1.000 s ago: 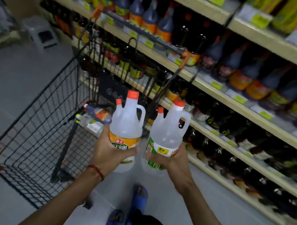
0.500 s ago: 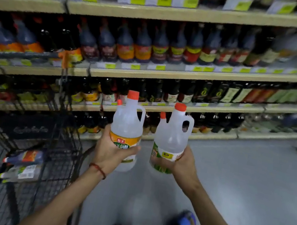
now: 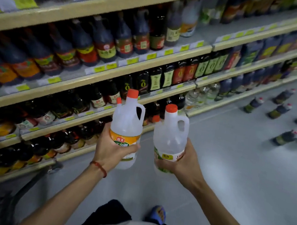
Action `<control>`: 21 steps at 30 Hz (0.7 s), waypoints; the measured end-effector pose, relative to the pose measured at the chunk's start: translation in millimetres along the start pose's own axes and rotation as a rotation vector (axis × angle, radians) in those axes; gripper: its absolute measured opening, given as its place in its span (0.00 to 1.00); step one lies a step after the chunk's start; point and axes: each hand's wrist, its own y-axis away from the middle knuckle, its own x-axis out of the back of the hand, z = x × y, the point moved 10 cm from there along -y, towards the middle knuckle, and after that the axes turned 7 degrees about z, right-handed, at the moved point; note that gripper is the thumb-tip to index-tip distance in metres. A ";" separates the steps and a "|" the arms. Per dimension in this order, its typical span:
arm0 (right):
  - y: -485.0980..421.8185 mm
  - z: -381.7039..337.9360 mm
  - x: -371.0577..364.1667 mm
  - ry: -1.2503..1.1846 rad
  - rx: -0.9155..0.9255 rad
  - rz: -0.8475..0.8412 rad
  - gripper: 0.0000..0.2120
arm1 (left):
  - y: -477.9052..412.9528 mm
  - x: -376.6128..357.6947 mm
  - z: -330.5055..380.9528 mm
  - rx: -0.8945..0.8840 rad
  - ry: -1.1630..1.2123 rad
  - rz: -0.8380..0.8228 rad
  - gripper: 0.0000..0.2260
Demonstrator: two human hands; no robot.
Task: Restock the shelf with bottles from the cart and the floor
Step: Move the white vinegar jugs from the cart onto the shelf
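Note:
My left hand (image 3: 112,148) grips a clear jug bottle with an orange cap and an orange-green label (image 3: 127,122), held upright. My right hand (image 3: 184,162) grips a second clear jug bottle with an orange cap and a green label (image 3: 171,134), also upright. Both bottles are in front of the lower shelves (image 3: 104,108), apart from them. A few clear bottles (image 3: 200,95) stand on a low shelf to the right. Several dark bottles (image 3: 281,111) lie and stand on the floor at the right.
The shelving runs from left to upper right, packed with dark sauce bottles (image 3: 100,44) and yellow price tags. A black cart part (image 3: 31,187) shows at the lower left. Grey floor (image 3: 233,167) spreads to the right. My blue shoe (image 3: 159,213) is below.
The view has swung right along the aisle. The cart has slid almost out of view at the lower left, and floor bottles have come into view. Both hands still hold their bottles.

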 end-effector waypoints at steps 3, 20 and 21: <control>-29.1 2.1 43.8 0.012 -0.012 0.059 0.40 | -20.6 -54.8 14.4 0.002 -0.009 -0.061 0.41; -306.7 -42.9 206.2 0.089 -0.003 0.279 0.43 | -243.8 -305.8 121.5 -0.094 -0.134 -0.219 0.37; -322.5 -46.4 212.7 0.086 0.001 0.283 0.42 | -255.9 -316.7 128.2 -0.094 -0.159 -0.220 0.38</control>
